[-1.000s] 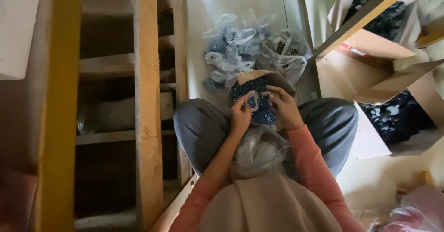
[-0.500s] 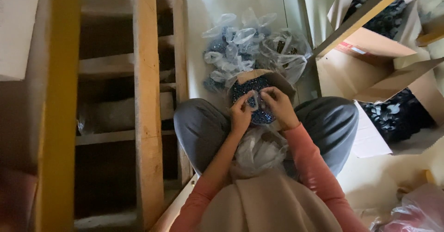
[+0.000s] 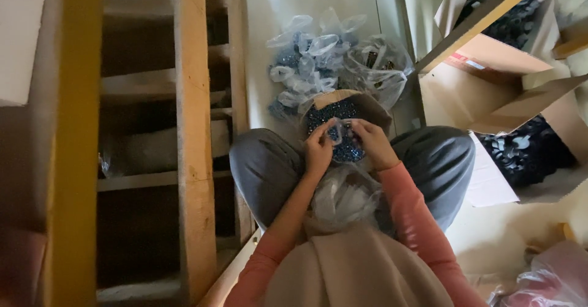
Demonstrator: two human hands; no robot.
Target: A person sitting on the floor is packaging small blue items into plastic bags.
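I see a storeroom workshop: wooden shelves (image 3: 190, 129), open cardboard boxes (image 3: 490, 68) and filled plastic bags (image 3: 318, 62) on the tiled floor (image 3: 269, 13).

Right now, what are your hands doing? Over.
Left hand and right hand both pinch a small clear bag. Box of blue pieces right beneath. Filled bags piled beyond, nothing blocking.

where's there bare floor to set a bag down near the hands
Bare pale floor runs between the wooden rack and the pile of filled clear bags. Crowded: both hands, left hand and right hand, pinch a small clear bag over the box of blue pieces; open cartons fill the right.
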